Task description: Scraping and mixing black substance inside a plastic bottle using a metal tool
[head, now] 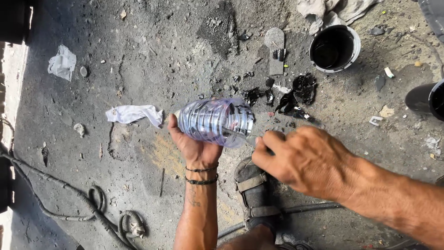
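A ribbed clear plastic bottle (pixel 216 122), frame-centre, is gripped from beneath by the left hand (pixel 194 146) while the right hand (pixel 298 159) pinches at its four-o'clock end, where a slip risks spilling dark residue.

A clear ribbed plastic bottle (pixel 216 122) lies on its side near the centre, gripped from below by the left hand (pixel 194 146), with the right hand (pixel 300 159) at its lower-right end at about four o'clock; it carries no label that can be seen. At one o'clock from it stands a round black tub (pixel 334 47) with a pale rim, open and dark inside, and at three o'clock, cut by the right edge, lies a black cylindrical container (pixel 425 98). No signs or screens are visible.
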